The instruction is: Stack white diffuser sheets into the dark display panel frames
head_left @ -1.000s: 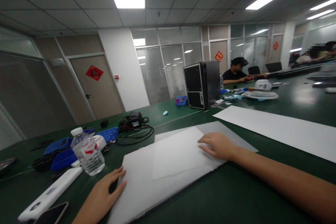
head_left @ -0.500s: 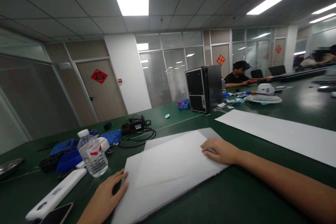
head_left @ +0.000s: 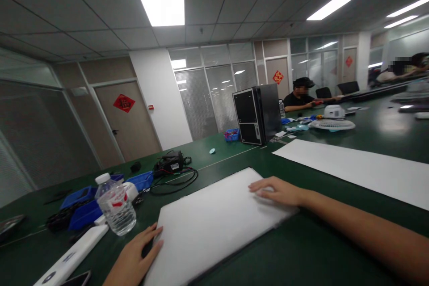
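Note:
A flat white rectangular sheet (head_left: 208, 223), with a dark edge showing along its near side, lies on the green table in front of me. My left hand (head_left: 137, 252) rests against its left edge, thumb and fingers apart. My right hand (head_left: 278, 191) is over the sheet's right part, its fingers stretched out flat and fingertips at or just above the surface. Neither hand grips anything. Just left of the sheet, a clear water bottle (head_left: 115, 205) with a red-and-white label stands upright.
On the left are blue trays (head_left: 140, 181), a white elongated device (head_left: 72, 257), a phone (head_left: 77, 279) and a black adapter with cables (head_left: 171, 163). A black computer case (head_left: 258, 114) stands behind. A long white sheet (head_left: 355, 172) lies right. A person (head_left: 300, 96) sits across the table.
The upper translucent sheet, skewed before with a corner of another layer showing behind it, now looks lined up as one rectangle. My right hand has shifted slightly left; the camera view has moved slightly.

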A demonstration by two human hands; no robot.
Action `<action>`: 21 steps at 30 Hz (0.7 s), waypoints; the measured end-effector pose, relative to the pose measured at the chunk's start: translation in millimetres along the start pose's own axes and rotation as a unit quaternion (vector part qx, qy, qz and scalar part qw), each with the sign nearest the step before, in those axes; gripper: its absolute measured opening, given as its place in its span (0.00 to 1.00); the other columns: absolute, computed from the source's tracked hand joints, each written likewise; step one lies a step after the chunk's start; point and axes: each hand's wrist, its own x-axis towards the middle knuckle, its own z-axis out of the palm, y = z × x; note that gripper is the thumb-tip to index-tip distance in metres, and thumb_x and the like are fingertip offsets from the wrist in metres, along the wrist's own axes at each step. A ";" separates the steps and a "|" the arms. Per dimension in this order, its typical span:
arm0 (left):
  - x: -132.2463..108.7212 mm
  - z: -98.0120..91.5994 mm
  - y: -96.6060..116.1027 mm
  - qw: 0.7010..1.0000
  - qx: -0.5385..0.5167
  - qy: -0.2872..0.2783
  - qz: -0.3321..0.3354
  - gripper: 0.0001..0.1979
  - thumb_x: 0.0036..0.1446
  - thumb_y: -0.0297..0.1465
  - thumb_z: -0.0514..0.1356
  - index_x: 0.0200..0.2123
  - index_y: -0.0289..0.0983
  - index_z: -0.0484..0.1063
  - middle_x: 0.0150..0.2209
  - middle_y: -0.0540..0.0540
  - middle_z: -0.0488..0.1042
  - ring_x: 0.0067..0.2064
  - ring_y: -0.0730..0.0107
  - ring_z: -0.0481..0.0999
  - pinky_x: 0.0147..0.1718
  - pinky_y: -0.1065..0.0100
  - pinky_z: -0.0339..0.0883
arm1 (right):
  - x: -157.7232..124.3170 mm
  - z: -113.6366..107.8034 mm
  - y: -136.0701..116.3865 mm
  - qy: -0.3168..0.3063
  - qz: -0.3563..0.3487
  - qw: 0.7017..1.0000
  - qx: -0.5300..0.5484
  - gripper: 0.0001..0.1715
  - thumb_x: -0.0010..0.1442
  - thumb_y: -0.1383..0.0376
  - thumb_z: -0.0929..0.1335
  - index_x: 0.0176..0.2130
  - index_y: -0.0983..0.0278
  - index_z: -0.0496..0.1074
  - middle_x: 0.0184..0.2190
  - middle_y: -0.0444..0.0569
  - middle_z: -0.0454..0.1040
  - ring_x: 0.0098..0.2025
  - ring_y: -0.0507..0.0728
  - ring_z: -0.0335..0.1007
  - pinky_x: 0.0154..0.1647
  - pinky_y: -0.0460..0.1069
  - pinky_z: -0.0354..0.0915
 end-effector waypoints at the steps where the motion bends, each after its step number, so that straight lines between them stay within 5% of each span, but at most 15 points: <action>1: -0.1 -0.3 0.6 1.000 0.002 0.000 0.000 0.28 0.59 0.50 0.53 0.55 0.43 0.76 0.61 0.45 0.72 0.62 0.52 0.71 0.63 0.50 0.60 | -1.0 -8.2 14.1 0.043 0.054 0.997 -0.042 0.26 0.67 0.49 0.61 0.56 0.56 0.74 0.57 0.47 0.74 0.60 0.59 0.68 0.63 0.56 0.62; 6: -0.1 -2.8 4.5 1.000 0.008 0.004 0.000 0.27 0.59 0.50 0.54 0.53 0.43 0.78 0.61 0.45 0.73 0.61 0.52 0.72 0.62 0.51 0.62 | -27.5 -50.9 92.5 0.145 0.280 0.929 -0.194 0.32 0.63 0.53 0.63 0.59 0.69 0.69 0.62 0.67 0.65 0.66 0.72 0.55 0.65 0.69 0.51; 10: -0.7 -4.1 5.2 1.000 0.005 0.005 -0.005 0.26 0.58 0.49 0.55 0.52 0.43 0.78 0.60 0.45 0.73 0.61 0.52 0.73 0.62 0.51 0.61 | -45.6 -59.8 124.7 0.120 0.399 0.877 -0.240 0.30 0.63 0.52 0.62 0.50 0.73 0.74 0.50 0.75 0.72 0.54 0.77 0.69 0.50 0.72 0.63; 15: -3.5 -5.6 5.0 1.000 -0.005 0.011 -0.003 0.26 0.58 0.49 0.56 0.52 0.42 0.79 0.60 0.44 0.74 0.61 0.51 0.73 0.62 0.50 0.62 | -35.6 -46.7 117.7 0.079 0.373 0.882 -0.277 0.20 0.67 0.61 0.59 0.44 0.66 0.76 0.46 0.65 0.76 0.49 0.68 0.74 0.46 0.61 0.66; 21: -3.4 -6.2 5.3 1.000 -0.011 0.009 -0.008 0.26 0.57 0.49 0.56 0.52 0.41 0.79 0.60 0.44 0.74 0.61 0.50 0.73 0.62 0.49 0.62 | -19.0 -29.2 74.4 0.084 0.315 0.891 -0.317 0.19 0.66 0.68 0.58 0.48 0.68 0.72 0.43 0.67 0.77 0.43 0.67 0.77 0.43 0.60 0.66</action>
